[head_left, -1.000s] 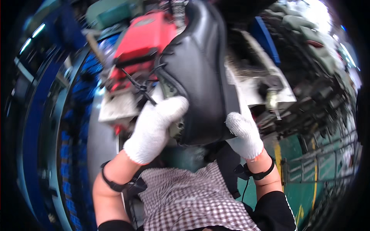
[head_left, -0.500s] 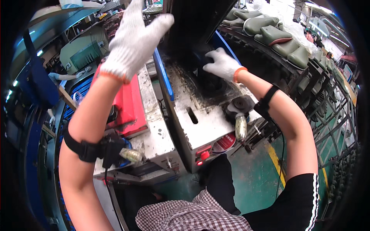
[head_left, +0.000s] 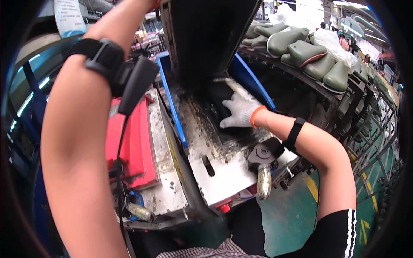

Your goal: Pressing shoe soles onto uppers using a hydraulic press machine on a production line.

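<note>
Two blue guards [head_left: 173,105] flanked the dark bed [head_left: 215,99], perhaps to fence its sides. It sat near centre, toward one o'clock. We had our right hand [head_left: 241,112] over it, fingers spread; whether they pressed down, we couldn't tell. Our left arm [head_left: 71,142] ran out at eleven; the left hand was out of view, well apart from the right, its grip unknown. At twelve the black lid [head_left: 202,38] stood raised, presumably giving us reaching room. Around six, the white top [head_left: 223,185] was scuffed and stained, with a knob [head_left: 263,151] at four. We saw olive shoes [head_left: 309,53] heaped at two, green floor [head_left: 279,228] at five.
</note>
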Tool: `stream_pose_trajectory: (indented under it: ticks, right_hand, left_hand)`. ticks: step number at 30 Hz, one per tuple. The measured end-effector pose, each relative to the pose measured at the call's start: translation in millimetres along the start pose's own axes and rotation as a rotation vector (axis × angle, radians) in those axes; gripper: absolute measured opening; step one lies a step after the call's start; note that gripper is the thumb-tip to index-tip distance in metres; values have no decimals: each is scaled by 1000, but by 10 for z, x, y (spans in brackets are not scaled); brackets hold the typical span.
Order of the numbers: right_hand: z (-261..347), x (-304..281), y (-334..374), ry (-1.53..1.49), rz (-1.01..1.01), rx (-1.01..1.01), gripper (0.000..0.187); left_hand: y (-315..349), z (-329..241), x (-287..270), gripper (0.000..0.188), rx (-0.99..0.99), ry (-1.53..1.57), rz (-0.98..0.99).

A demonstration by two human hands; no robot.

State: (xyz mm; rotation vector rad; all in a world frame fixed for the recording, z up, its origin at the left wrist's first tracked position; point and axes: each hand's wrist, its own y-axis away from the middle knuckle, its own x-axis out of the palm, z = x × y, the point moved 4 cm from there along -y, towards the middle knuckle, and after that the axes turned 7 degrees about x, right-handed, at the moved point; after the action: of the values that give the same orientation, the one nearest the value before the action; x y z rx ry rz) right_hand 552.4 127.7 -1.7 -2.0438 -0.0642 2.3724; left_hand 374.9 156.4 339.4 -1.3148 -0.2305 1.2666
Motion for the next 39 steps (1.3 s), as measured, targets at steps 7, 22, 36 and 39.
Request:
stream_pose_trajectory:
  ticks: [7,22,36,39]
  right_hand:
    - [41,-207,357,-185,13,-111,96]
    - [-41,-135,2043,-1147,-686,6,29]
    - [756,515,2679,-506,-953,-92,30]
    - [746,555,2631,-460,-948,-105,30]
  left_hand:
    - [-403,182,349,52,191,83,299]
    - [344,-32,814,67,116,297,35]
    - [2378,-1701,721,23,-36,692,-148]
    - [2638,-1806,750,18,-49,646,-115]
